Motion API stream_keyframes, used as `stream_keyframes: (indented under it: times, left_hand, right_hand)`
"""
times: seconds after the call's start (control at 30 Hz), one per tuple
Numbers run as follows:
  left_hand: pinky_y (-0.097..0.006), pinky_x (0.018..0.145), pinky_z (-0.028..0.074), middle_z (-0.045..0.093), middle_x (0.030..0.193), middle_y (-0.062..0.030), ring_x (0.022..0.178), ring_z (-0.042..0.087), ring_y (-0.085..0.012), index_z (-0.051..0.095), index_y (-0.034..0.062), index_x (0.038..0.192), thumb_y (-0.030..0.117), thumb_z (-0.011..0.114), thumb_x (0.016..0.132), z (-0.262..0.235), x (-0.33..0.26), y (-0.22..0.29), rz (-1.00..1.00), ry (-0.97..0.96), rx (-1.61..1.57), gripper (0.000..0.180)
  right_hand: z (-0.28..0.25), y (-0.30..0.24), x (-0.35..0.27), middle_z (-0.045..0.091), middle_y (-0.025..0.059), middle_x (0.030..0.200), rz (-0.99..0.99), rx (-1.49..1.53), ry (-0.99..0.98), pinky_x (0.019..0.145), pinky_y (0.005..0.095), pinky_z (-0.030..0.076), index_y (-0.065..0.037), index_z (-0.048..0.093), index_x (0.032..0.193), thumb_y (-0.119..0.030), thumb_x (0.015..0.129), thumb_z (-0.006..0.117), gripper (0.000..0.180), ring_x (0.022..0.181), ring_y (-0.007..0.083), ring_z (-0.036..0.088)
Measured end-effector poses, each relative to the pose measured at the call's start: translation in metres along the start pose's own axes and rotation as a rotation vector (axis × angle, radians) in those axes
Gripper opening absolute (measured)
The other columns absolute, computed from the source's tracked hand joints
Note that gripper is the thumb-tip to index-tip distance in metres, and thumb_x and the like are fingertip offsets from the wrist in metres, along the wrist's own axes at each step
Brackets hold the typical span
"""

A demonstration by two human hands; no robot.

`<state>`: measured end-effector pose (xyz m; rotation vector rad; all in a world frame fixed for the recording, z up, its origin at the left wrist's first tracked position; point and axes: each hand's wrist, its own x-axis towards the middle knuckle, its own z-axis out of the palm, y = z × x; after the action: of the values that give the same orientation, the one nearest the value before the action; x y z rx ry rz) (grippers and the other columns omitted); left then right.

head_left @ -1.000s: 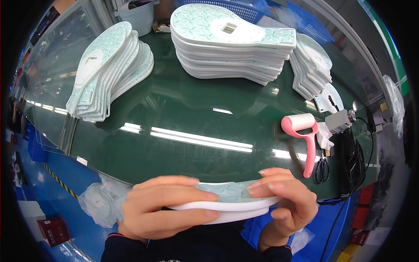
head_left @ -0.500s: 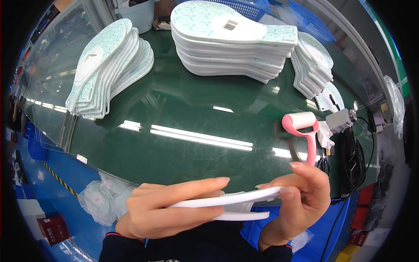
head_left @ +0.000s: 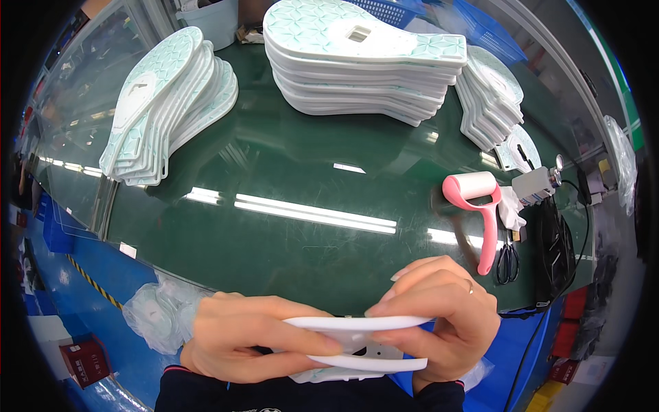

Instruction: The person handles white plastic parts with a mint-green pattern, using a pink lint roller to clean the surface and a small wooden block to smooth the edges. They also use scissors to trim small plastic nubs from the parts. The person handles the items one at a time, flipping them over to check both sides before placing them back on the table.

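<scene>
At the table's near edge, close to my body, I hold two white plastic panels edge-on, one behind the other with a gap between. My left hand is closed on the left ends of both, its fingers between and around the far panel and the near panel. My right hand pinches the far panel's right part, thumb in the gap and fingers over its outer side. The near panel's right end sticks out free, and some pale green pattern shows below it. Inner faces are mostly hidden by my fingers.
Stacks of white and mint paddle-shaped panels stand at left, back centre and right of the green table. On the right lie a pink-handled lint roller, scissors, tissue and a pump bottle.
My right hand has shifted left and curled over the far panel, its thumb now in the gap. The panels have moved slightly down toward my body, and more of the near panel shows.
</scene>
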<state>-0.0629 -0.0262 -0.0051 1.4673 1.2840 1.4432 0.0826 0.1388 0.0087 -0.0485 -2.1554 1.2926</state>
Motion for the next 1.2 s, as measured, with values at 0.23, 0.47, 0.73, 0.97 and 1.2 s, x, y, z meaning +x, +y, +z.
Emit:
stream_keyframes:
  times: [0.23,0.47,0.73,0.97,1.2]
  left_hand:
    - [-0.028,0.064,0.054,0.058,0.103,-0.0193,0.082,0.064,-0.0239,0.062,-0.0009,0.092,0.000,0.064,0.071,0.007,-0.001,-0.010,0.243,0.085,0.334,0.022]
    - [-0.033,0.073,0.053,0.056,0.105,-0.0235,0.088,0.061,-0.0302,0.060,-0.0050,0.088,-0.002,0.062,0.068,-0.003,0.003,-0.003,0.426,0.025,0.427,0.020]
    - [-0.034,0.073,0.054,0.057,0.103,-0.0238,0.089,0.061,-0.0296,0.059,-0.0050,0.085,-0.001,0.062,0.068,-0.010,0.003,0.000,0.501,0.000,0.539,0.018]
    - [-0.031,0.070,0.054,0.060,0.099,-0.0186,0.084,0.063,-0.0265,0.061,-0.0036,0.080,0.002,0.063,0.066,-0.008,0.004,0.006,0.470,0.008,0.638,0.015]
    - [-0.027,0.063,0.054,0.063,0.090,-0.0106,0.074,0.064,-0.0223,0.063,0.0017,0.079,0.004,0.065,0.064,0.008,0.018,0.011,0.287,0.132,0.653,0.015]
  right_hand:
    - [0.002,-0.002,-0.009,0.065,0.0094,0.074,0.079,0.035,0.223,0.076,0.0378,0.046,0.003,0.062,0.087,-0.036,0.091,0.036,0.047,0.072,0.0224,0.061]
    - [-0.053,0.053,-0.021,0.056,0.0138,0.107,0.258,-0.660,0.659,0.085,0.0334,0.041,0.001,0.053,0.110,-0.009,0.085,0.051,0.027,0.093,0.0212,0.055]
    - [-0.088,0.109,-0.055,0.059,0.0149,0.079,0.721,-0.962,0.519,0.066,0.0313,0.042,0.000,0.055,0.104,-0.020,0.085,0.054,0.028,0.071,0.0196,0.055]
    - [-0.097,0.064,-0.066,0.052,0.0006,0.064,0.359,-0.565,0.697,0.049,0.0211,0.031,0.003,0.059,0.088,-0.025,0.089,0.048,0.030,0.056,0.0062,0.043]
    - [-0.044,0.005,-0.014,0.048,-0.0003,0.047,-0.358,-0.332,0.157,0.038,0.0226,0.031,-0.008,0.061,0.056,-0.037,0.061,0.064,0.030,0.038,0.0116,0.045]
